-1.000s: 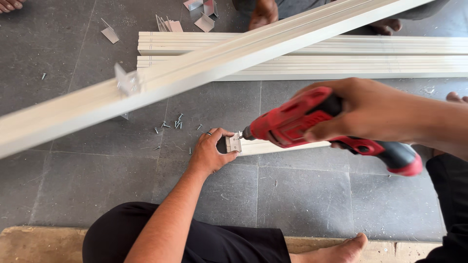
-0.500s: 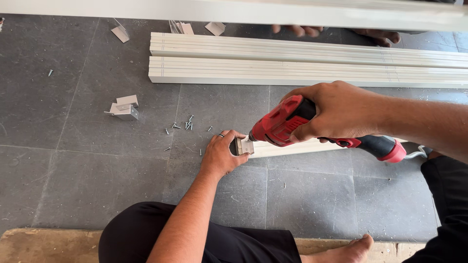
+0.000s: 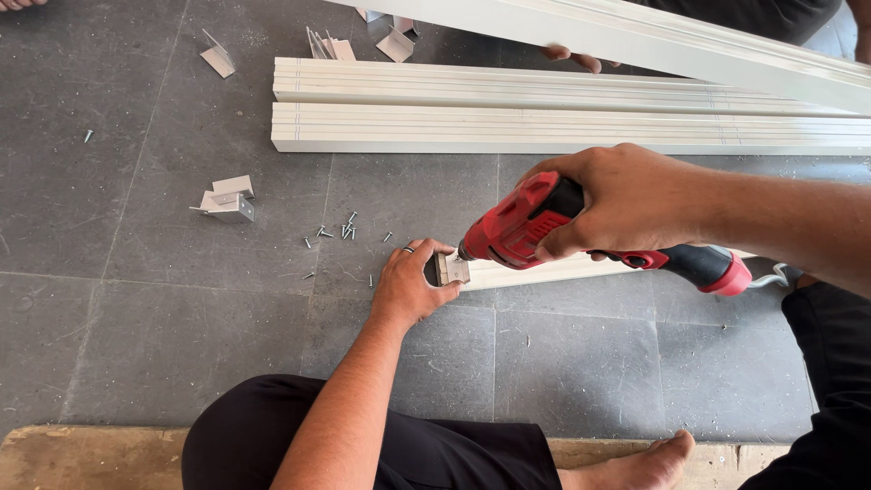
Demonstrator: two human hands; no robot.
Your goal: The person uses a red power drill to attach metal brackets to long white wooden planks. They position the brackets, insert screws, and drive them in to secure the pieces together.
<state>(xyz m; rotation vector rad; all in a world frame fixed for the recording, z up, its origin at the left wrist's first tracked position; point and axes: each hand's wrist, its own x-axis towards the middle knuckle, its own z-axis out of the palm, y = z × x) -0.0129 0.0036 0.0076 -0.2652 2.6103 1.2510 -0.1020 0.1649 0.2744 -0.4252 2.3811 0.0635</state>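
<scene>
The floor (image 3: 118, 299) is laid with large dark grey stone tiles, thin grout lines running across it, dusty and scuffed. Along the 6 o'clock edge runs a worn wooden plank (image 3: 82, 458), with a bare foot (image 3: 635, 463) resting on it.

The right hand (image 3: 626, 204) wraps fully around a red power drill (image 3: 544, 227), fingers closed tight on its body, the black and red handle trailing toward 3 o'clock. The drill tip meets a small metal bracket (image 3: 451, 269) at the end of a short white profile (image 3: 544, 270) lying flat on the tiles. The left hand (image 3: 410, 286) sits at 9 o'clock of that bracket, fingers curled narrow around it and pinning it against the profile's end.

Loose screws (image 3: 340, 233) are scattered on the tile just at 11 o'clock of the left hand. Further toward 9 o'clock lie a few folded metal corner pieces (image 3: 227, 200), and more of them (image 3: 363, 41) near 12 o'clock. Two long white profiles (image 3: 544, 113) lie side by side, touching, across the upper floor. Above them another long white profile (image 3: 689, 41) slants across the top at 1 o'clock, with another person's fingers (image 3: 576, 60) showing beneath it.
</scene>
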